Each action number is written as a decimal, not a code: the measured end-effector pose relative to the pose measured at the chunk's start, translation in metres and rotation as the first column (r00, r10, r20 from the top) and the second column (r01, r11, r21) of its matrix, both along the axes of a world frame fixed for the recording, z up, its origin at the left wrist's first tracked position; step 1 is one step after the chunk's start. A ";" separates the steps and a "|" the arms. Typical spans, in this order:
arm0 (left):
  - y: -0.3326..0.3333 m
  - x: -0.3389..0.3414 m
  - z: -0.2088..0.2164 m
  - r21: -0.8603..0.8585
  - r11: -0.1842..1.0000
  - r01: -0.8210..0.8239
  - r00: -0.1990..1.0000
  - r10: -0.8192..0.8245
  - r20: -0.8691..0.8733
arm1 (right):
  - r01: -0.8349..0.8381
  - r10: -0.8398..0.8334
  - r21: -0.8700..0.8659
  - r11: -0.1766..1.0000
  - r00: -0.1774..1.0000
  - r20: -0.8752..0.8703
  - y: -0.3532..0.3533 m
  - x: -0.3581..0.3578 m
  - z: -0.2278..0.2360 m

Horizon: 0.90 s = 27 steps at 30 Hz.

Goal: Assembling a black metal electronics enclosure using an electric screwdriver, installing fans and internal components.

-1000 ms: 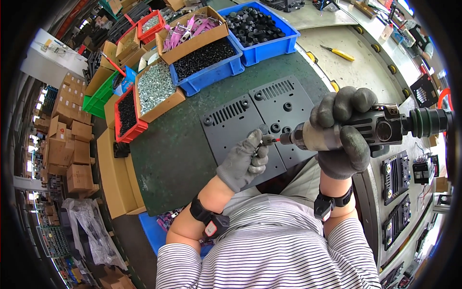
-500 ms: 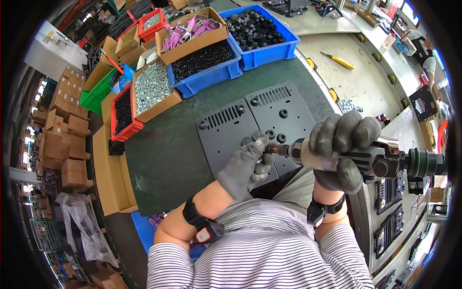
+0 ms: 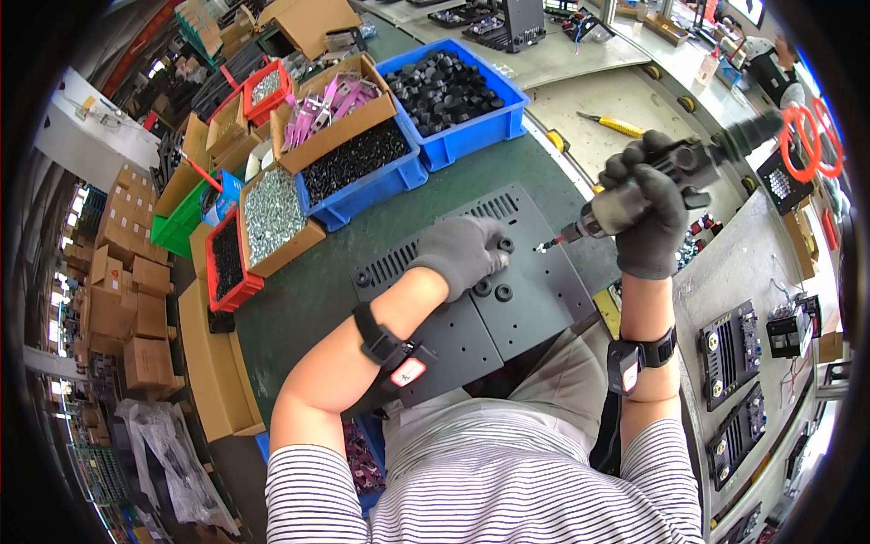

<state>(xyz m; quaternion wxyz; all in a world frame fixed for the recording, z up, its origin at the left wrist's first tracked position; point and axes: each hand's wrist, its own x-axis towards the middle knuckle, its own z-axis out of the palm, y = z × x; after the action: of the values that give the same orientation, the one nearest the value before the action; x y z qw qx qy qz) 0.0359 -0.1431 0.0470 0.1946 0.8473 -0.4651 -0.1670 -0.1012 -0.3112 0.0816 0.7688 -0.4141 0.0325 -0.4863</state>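
Note:
My right hand (image 3: 654,204) is wrapped around a dark power screwdriver (image 3: 612,210), held tilted with its bit toward the plates. A small silver screw (image 3: 545,247) sits at the bit's tip, above the right plate. My left hand (image 3: 462,256), in a grey glove, reaches over the seam of two black metal plates (image 3: 535,308) with slotted vents. Its curled fingertips close on a round black rubber foot (image 3: 505,245); part of the grip is hidden by the glove. Two loose-looking feet (image 3: 504,293) lie just below, and another foot (image 3: 363,278) is on the left plate.
Beyond the plates stand a blue bin of black feet (image 3: 453,145), a blue bin of black screws (image 3: 340,204), a carton of silver screws (image 3: 308,238) and a red bin (image 3: 249,292). A yellow utility knife (image 3: 616,125) lies right. An orange coiled hose (image 3: 802,145) hangs near the screwdriver.
My left hand has left the bit's tip and moved up over the plates to a foot. My right hand has lifted the screwdriver up and right, with a screw on its bit.

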 end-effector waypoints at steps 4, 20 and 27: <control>-0.024 0.009 -0.005 0.063 0.998 0.011 0.997 -0.016 0.075 | -0.006 -0.008 -0.147 0.989 0.995 -0.095 -0.007 0.019 0.001; -0.058 0.037 -0.034 -0.088 0.993 -0.080 0.993 0.071 -0.094 | -0.142 -0.018 -0.368 0.919 0.917 -0.399 -0.021 0.118 -0.019; -0.060 0.044 -0.049 -0.118 0.990 -0.075 0.988 0.058 -0.141 | -0.235 0.033 -0.383 0.894 0.885 -0.465 -0.018 0.126 -0.022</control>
<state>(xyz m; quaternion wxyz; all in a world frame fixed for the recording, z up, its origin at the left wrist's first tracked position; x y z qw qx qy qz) 0.0797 -0.2033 -0.0018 0.2834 0.8353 -0.4312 -0.1896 0.0244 -0.3297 0.0599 0.6631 -0.6741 0.0709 -0.3176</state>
